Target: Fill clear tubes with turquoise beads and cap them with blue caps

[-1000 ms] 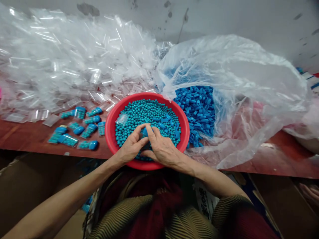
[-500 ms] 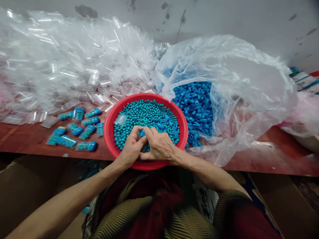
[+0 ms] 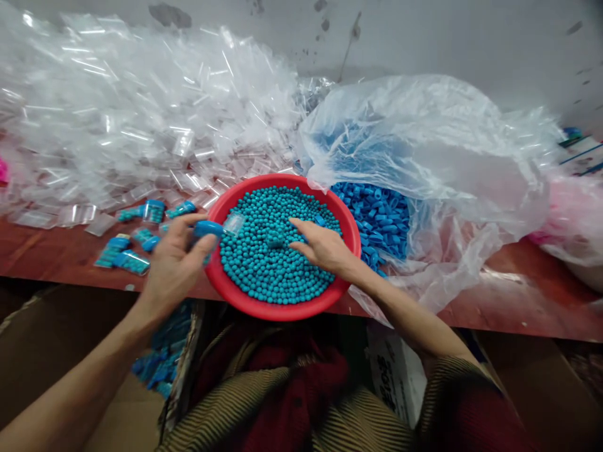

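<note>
At the left rim of a red basin (image 3: 214, 276), my left hand (image 3: 176, 257) grips a small blue-capped bottle (image 3: 207, 229), slightly smeared by motion. My right hand (image 3: 325, 248) hovers over the teal beads (image 3: 268, 282) filling the basin, thumb and fingers apart, holding nothing I can see. A few blue caps (image 3: 320, 221) lie beyond its fingers, partly hidden. On the beads near the left rim rests a clear empty bottle (image 3: 233, 224). Left of the basin lie several filled bottles (image 3: 132, 262) with blue caps, some hidden behind my left hand.
A large heap of clear plastic bottles (image 3: 117, 113) covers the back left of the red table (image 3: 42, 254). Behind the basin's right side, a clear plastic bag (image 3: 424, 138) holds many blue caps (image 3: 381, 220). Below the table edge, a cardboard box (image 3: 117, 389) contains more blue pieces.
My hands were together over the basin's front and have parted. The left moved left with the capped bottle; the right opened and shifted right over the beads.
</note>
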Motion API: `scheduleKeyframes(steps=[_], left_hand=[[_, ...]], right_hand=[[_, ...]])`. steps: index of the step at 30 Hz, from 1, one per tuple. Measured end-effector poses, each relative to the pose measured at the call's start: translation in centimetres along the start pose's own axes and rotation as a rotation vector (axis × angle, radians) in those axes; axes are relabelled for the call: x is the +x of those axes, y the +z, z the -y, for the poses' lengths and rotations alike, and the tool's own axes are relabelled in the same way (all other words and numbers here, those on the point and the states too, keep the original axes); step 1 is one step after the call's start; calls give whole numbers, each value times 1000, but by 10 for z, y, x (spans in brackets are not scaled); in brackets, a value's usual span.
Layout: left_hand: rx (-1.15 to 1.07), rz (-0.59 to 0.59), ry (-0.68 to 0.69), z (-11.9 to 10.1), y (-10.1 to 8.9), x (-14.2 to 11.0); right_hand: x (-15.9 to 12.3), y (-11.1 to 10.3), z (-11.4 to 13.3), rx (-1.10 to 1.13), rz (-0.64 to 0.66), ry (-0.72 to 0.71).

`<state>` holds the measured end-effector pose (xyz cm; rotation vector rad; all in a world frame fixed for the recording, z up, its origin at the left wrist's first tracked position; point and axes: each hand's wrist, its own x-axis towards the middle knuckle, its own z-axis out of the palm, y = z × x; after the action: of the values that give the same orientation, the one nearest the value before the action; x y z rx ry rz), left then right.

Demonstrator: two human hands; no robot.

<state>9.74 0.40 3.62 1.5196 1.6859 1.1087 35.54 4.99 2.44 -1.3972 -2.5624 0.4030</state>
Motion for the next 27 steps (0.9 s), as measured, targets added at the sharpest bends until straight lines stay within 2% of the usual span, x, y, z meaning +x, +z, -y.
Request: scheduleKeyframes(steps=[3,5,6,8,12,14,16,19,24,27], left_hand=[[358,-217,82,14,-34,2],[525,-285,155,15,-37,2],[557,-271,177,13,-31,2],[548,-135,184,5,-9,3],[640,277,117,-8,47,17],[725,368,88,-8,68,27],[774,407,74,-5,79,35],[813,414,43,-2,86,39],[778,408,65,-5,92,34],[723,419,110,-3,97,35]], right_hand=[[10,-2,-26,-87,-6,99],[17,-2,-32,-111,5,107],[20,-3,-33,-106,7,98],[23,-6,-31,-90,9,94],[18,-18,-34,-138,26,179],[13,-22,-37,-201,65,211],[7,-22,-36,-275,159,198],[2,-13,-26,-373,291,135],[-1,-4,-14,-316,280,161],[-5,-6,-18,-247,328,74]])
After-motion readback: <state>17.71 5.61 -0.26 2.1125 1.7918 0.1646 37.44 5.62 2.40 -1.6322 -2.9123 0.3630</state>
